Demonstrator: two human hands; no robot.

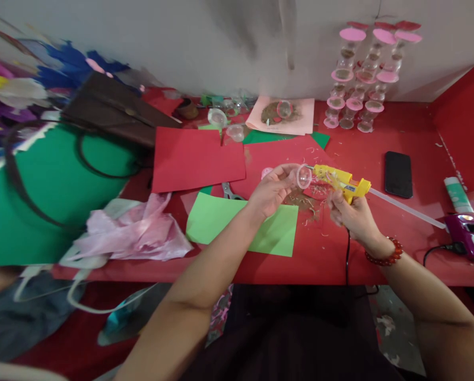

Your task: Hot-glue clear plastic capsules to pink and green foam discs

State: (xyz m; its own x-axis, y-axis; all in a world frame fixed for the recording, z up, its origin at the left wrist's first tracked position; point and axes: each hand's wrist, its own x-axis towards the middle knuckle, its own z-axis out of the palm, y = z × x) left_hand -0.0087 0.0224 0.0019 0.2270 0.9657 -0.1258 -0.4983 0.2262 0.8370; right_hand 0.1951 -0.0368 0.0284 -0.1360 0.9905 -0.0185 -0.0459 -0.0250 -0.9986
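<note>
My left hand (271, 189) pinches a small clear plastic cup (303, 177) above the red table (379, 248). My right hand (351, 216) is wrapped round the handle of a yellow glue gun (340, 181), whose nozzle points left and touches the cup's rim. A clear glue stick (407, 209) juts from the gun's back toward the right. A red bead bracelet (384, 256) sits on my right wrist. Scraps and brown crumbs lie on the table just under the cup.
Light green paper (221, 219), red paper (197, 157) and scissors (229, 191) lie left of my hands. A black phone (398, 173), a glue tube (457, 194) and a purple device (467, 233) sit right. Stacked clear cups with pink lids (356, 79) stand at the back. Pink plastic bag (129, 233) and brown bag (113, 108) at left.
</note>
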